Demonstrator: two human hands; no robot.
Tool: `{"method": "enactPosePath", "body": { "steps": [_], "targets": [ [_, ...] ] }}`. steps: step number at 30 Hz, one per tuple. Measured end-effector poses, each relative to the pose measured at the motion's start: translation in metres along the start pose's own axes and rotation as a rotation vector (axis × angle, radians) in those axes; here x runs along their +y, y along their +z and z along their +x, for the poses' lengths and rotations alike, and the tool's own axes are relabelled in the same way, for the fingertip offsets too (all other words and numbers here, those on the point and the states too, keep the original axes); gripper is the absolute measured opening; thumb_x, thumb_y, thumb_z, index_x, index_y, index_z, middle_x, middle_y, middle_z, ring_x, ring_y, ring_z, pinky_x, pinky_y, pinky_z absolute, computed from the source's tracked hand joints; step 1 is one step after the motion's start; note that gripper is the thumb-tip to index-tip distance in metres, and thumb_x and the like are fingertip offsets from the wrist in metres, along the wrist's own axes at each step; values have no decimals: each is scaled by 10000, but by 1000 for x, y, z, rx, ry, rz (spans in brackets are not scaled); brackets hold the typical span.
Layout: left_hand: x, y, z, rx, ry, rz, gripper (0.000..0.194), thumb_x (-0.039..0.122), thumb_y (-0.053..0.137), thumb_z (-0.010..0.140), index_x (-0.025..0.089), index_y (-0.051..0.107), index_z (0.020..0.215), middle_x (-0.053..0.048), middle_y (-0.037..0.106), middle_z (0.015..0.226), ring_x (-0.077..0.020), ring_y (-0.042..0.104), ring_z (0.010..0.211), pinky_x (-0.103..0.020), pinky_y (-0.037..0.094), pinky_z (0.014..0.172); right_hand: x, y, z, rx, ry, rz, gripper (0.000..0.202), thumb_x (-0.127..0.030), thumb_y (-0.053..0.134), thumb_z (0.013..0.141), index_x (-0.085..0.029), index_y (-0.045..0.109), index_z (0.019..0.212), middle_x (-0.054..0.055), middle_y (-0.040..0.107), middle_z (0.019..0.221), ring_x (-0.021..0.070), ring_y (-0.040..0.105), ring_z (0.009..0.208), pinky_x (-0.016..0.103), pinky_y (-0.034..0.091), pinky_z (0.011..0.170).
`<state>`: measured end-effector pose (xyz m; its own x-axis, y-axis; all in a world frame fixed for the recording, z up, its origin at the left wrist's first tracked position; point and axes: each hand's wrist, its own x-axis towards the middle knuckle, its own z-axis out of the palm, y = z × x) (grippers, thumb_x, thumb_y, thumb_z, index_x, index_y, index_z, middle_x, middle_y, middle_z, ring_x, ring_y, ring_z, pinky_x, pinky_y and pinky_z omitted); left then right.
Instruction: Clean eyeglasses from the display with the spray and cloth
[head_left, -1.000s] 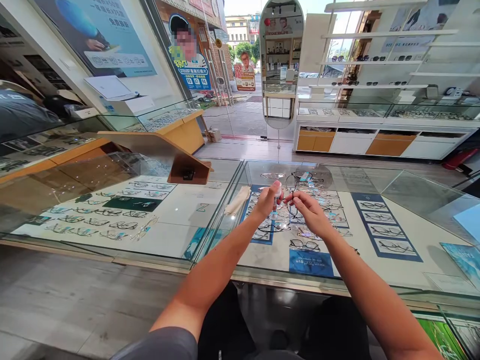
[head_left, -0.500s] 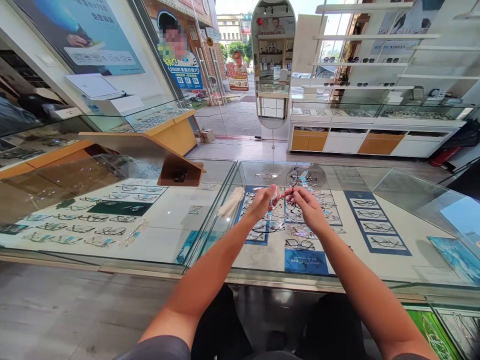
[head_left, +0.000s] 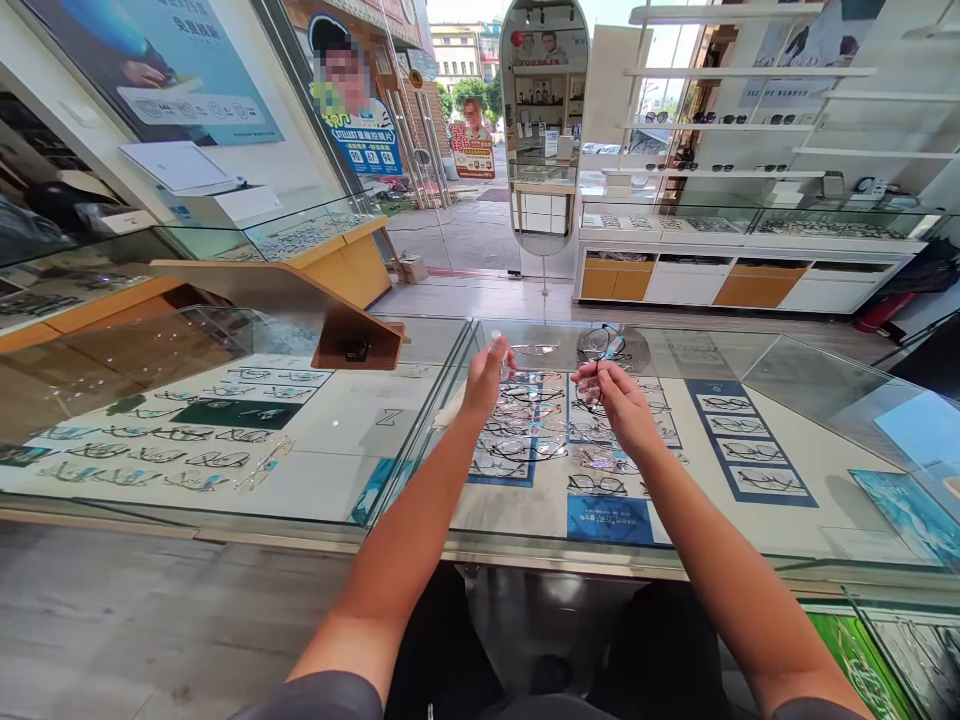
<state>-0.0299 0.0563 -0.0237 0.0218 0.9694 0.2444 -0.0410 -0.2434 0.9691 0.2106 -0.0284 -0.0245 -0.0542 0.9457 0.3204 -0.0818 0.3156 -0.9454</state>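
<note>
My left hand (head_left: 486,375) is closed around a small clear bottle with a whitish top (head_left: 496,340); most of the bottle is hidden by the fingers. To its right, my right hand (head_left: 616,392) pinches dark-rimmed eyeglasses (head_left: 604,338) by the frame, above the glass counter. A small tag or label in light blue shows at the lens. Beneath both hands, rows of eyeglass frames (head_left: 517,450) lie inside the display case. A pale cloth (head_left: 448,412) is partly covered by my left forearm.
The glass counter (head_left: 517,525) spans the width before me. On its left part stands a brown wooden stand (head_left: 360,348). A dark blue tray of glasses (head_left: 754,450) lies inside at the right. Beyond are an oval standing mirror (head_left: 546,215) and a white cabinet (head_left: 682,282).
My left hand has moved left and slightly up with the bottle, away from the eyeglasses. The right hand stays nearly in place, and the eyeglasses have turned slightly. More of the cloth is covered.
</note>
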Motion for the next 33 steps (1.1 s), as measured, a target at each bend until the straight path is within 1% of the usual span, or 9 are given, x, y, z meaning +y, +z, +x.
{"method": "enactPosePath", "body": {
  "steps": [3,5,9,14,20,25,28,30,33],
  "targets": [
    [-17,-33,30,344,-14,262,257,494,613,979,237,617,992,-53,670,959,-206,642,886,-356,568,898,-3,-2,0,18,5,16,458,-695,598,1023,-269,684,1165,92,766,1204,241,685,993,386,571,857],
    [-27,-55,44,485,-76,426,159,320,632,959,233,601,1087,-79,702,1104,-233,674,1025,-387,551,1009,-4,-2,0,24,-7,23,436,-673,607,1026,-266,691,1157,90,768,1192,229,675,960,378,567,842],
    [-40,-91,51,543,-165,572,227,139,654,907,209,585,1112,-156,702,1264,-317,664,1219,-465,491,1131,-3,-4,0,13,-19,24,403,-638,610,1040,-264,702,1161,83,767,1181,219,659,945,370,555,840],
    [-50,-111,46,533,-283,686,259,119,671,905,195,608,1144,-187,730,1269,-387,674,1260,-496,515,1090,-4,-4,0,15,0,81,383,-623,651,1034,-264,724,1147,66,766,1154,190,624,898,345,522,836],
    [-53,-115,46,531,-317,740,443,112,641,933,180,576,1365,-221,725,1348,-403,682,1298,-493,531,1068,-7,-2,-1,14,13,111,389,-634,687,1015,-268,737,1136,65,765,1151,197,616,913,349,496,824],
    [-36,-103,39,583,-252,750,625,134,661,933,142,443,1519,-249,645,1500,-377,648,1378,-485,505,1142,-7,-2,-2,5,19,133,373,-615,682,1027,-264,739,1141,68,761,1150,196,613,921,344,484,815],
    [-13,-87,29,697,0,807,692,145,692,911,118,410,1542,-257,501,1651,-345,490,1552,-443,403,1269,-7,-3,-1,16,23,162,355,-596,695,1026,-264,741,1142,63,753,1155,186,606,915,331,477,811],
    [4,-75,21,771,233,867,624,150,703,897,120,481,1479,-240,526,1622,-332,465,1561,-428,355,1303,-7,-3,-1,26,23,167,359,-599,701,1022,-261,743,1136,64,752,1155,186,603,913,330,475,809],
    [24,-61,10,595,279,931,333,207,646,963,169,612,1293,-156,729,1291,-289,677,1254,-413,485,1150,-8,-3,0,30,23,166,392,-628,715,1003,-256,743,1124,68,756,1135,191,599,900,337,470,798]
  ]
}}
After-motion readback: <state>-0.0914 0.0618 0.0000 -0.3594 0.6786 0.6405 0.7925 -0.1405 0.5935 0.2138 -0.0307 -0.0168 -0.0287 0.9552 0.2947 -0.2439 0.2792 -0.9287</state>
